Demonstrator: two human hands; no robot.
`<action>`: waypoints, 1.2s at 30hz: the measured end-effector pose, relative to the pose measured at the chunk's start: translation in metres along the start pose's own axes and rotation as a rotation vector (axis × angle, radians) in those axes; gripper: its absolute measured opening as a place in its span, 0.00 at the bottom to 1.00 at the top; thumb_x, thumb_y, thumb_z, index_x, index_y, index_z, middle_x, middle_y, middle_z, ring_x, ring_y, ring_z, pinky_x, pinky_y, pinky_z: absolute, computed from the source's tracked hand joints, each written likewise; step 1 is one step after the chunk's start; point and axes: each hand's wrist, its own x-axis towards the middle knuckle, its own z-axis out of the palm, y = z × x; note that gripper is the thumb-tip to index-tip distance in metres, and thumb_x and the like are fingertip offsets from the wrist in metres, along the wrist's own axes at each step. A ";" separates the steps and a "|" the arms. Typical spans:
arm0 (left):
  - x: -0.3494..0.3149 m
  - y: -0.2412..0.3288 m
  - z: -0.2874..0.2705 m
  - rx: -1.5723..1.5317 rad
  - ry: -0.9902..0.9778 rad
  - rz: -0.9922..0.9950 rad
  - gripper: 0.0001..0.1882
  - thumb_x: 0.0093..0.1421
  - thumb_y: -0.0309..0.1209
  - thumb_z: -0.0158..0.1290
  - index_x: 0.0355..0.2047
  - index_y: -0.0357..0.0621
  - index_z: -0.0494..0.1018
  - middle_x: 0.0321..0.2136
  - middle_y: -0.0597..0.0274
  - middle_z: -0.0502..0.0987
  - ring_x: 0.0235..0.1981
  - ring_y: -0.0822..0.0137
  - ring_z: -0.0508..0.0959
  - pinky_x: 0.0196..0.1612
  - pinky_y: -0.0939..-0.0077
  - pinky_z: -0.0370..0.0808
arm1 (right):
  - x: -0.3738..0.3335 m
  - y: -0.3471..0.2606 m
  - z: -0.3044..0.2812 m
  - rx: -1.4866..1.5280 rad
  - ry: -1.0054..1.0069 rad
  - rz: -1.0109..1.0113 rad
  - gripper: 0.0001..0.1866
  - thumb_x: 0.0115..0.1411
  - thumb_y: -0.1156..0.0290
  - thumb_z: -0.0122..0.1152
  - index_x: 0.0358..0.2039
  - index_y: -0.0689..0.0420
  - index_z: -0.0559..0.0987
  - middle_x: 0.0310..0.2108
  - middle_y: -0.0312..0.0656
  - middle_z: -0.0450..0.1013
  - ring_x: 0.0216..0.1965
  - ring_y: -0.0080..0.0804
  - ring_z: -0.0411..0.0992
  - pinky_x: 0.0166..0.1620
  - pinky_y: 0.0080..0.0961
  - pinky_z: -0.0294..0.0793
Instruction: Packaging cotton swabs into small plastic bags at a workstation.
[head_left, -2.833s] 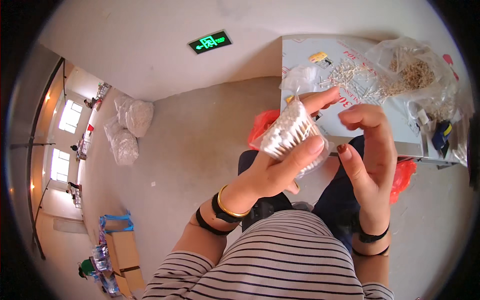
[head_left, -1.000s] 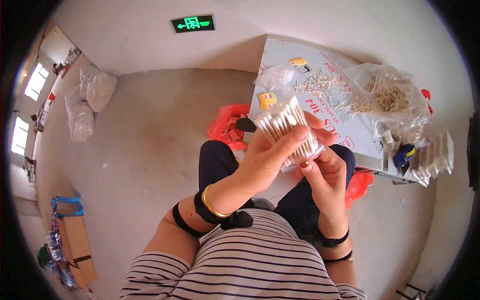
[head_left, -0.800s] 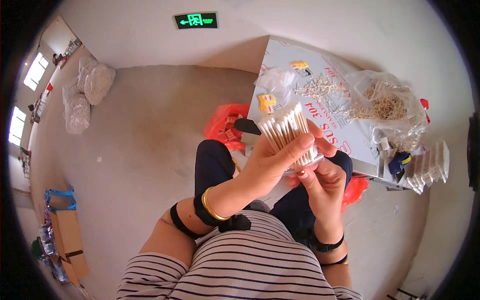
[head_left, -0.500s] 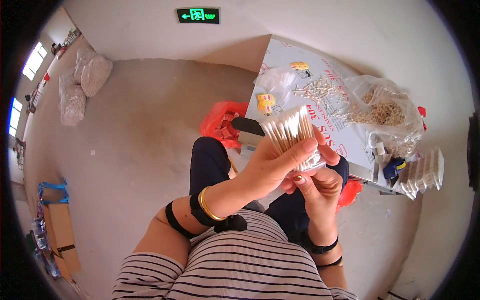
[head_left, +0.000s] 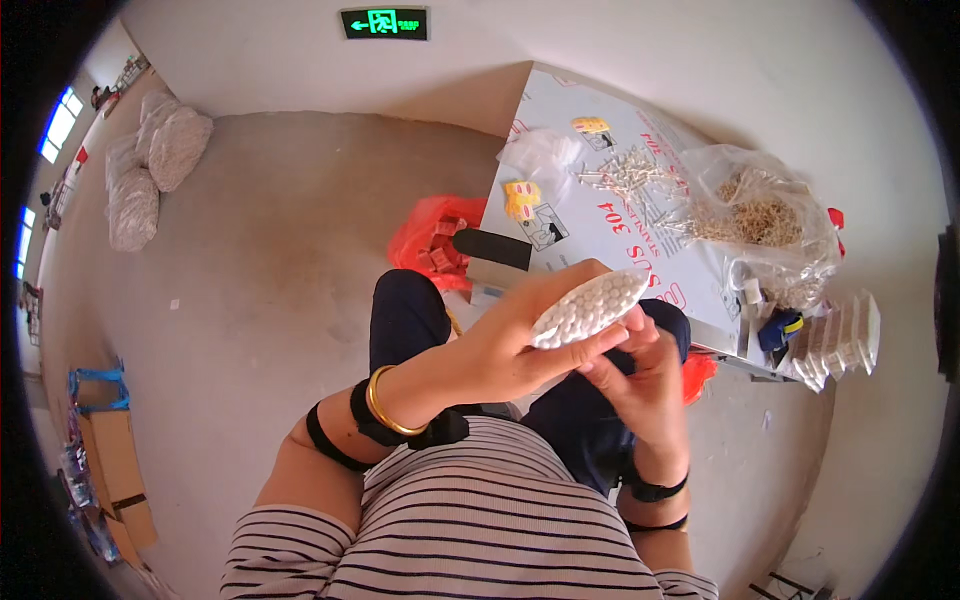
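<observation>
A thick bundle of cotton swabs [head_left: 592, 308] is held in front of me, with its packed white tips facing up at me. My left hand [head_left: 500, 342] is wrapped round it, thumb along the near side. Close against the bundle's right end, my right hand [head_left: 648, 388] has its fingers bent and pressed together; what lies between them is hidden. The sticks and the lower end of the bundle are out of sight behind the tips and my hands.
A metal-topped table [head_left: 570, 95] carries loose cotton swabs [head_left: 635, 172], a clear bag of swabs [head_left: 765, 222], yellow packets [head_left: 521, 200] and crumpled clear plastic [head_left: 545, 155]. Filled clear packs [head_left: 840, 340] stand at its right end. A red bag [head_left: 425, 240] sits beside it.
The bundle has tipped so its tips face me instead of its sticks showing side-on. My left hand has turned with it; my right hand has shifted slightly right and down.
</observation>
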 end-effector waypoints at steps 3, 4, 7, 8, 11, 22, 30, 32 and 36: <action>0.001 0.014 -0.004 0.250 0.002 0.049 0.10 0.68 0.20 0.52 0.49 0.35 0.72 0.48 0.49 0.80 0.47 0.68 0.80 0.49 0.72 0.78 | 0.001 -0.018 -0.020 -0.240 0.109 -0.087 0.10 0.50 0.77 0.71 0.24 0.59 0.75 0.28 0.36 0.73 0.34 0.31 0.70 0.42 0.27 0.67; 0.001 0.014 -0.006 0.247 -0.001 0.045 0.10 0.68 0.20 0.52 0.49 0.35 0.72 0.48 0.49 0.80 0.47 0.68 0.80 0.49 0.72 0.78 | -0.002 -0.027 -0.021 -0.255 0.169 -0.120 0.10 0.50 0.76 0.69 0.23 0.57 0.73 0.31 0.40 0.73 0.35 0.32 0.70 0.42 0.27 0.69; -0.001 0.008 -0.003 0.255 0.039 -0.025 0.13 0.65 0.23 0.58 0.49 0.37 0.73 0.44 0.57 0.82 0.45 0.70 0.81 0.45 0.76 0.77 | 0.001 -0.047 -0.011 -0.279 0.249 -0.266 0.11 0.50 0.73 0.70 0.22 0.55 0.72 0.35 0.43 0.72 0.38 0.34 0.71 0.44 0.29 0.70; -0.001 0.008 -0.004 0.256 0.039 -0.026 0.13 0.65 0.23 0.58 0.49 0.37 0.73 0.44 0.57 0.82 0.45 0.70 0.81 0.45 0.76 0.77 | 0.003 -0.052 -0.006 -0.304 0.238 -0.345 0.11 0.50 0.73 0.70 0.22 0.55 0.72 0.38 0.45 0.73 0.42 0.37 0.72 0.46 0.32 0.71; 0.003 0.010 -0.003 0.516 0.006 0.050 0.14 0.62 0.29 0.62 0.47 0.41 0.75 0.42 0.60 0.82 0.42 0.70 0.82 0.44 0.75 0.76 | 0.008 -0.059 -0.002 -0.395 0.190 -0.478 0.12 0.49 0.71 0.70 0.22 0.55 0.72 0.45 0.49 0.75 0.48 0.43 0.73 0.51 0.38 0.72; 0.004 0.009 -0.004 0.622 0.012 0.137 0.16 0.57 0.27 0.63 0.45 0.41 0.75 0.38 0.59 0.81 0.37 0.60 0.83 0.40 0.72 0.77 | -0.006 -0.055 -0.016 -0.527 0.141 -0.444 0.24 0.50 0.55 0.72 0.42 0.58 0.83 0.58 0.55 0.66 0.62 0.52 0.63 0.66 0.51 0.59; 0.003 0.009 -0.005 0.629 -0.006 0.106 0.15 0.59 0.27 0.63 0.45 0.40 0.75 0.40 0.58 0.82 0.39 0.62 0.83 0.41 0.74 0.77 | 0.001 -0.057 -0.011 -0.515 0.223 -0.487 0.17 0.47 0.59 0.72 0.34 0.54 0.80 0.48 0.47 0.64 0.54 0.51 0.66 0.62 0.51 0.62; 0.004 0.008 -0.004 0.590 -0.015 0.101 0.14 0.60 0.27 0.63 0.45 0.40 0.75 0.40 0.58 0.82 0.40 0.64 0.83 0.42 0.74 0.77 | -0.002 -0.056 -0.019 -0.530 0.098 -0.513 0.17 0.47 0.59 0.73 0.33 0.53 0.78 0.47 0.46 0.63 0.51 0.49 0.66 0.61 0.49 0.63; 0.003 0.008 -0.002 0.521 -0.013 0.052 0.13 0.61 0.28 0.62 0.45 0.40 0.75 0.41 0.59 0.82 0.41 0.66 0.83 0.44 0.75 0.77 | 0.013 -0.054 0.003 -0.600 0.212 -0.525 0.15 0.46 0.59 0.73 0.24 0.52 0.75 0.41 0.43 0.66 0.48 0.45 0.66 0.56 0.46 0.65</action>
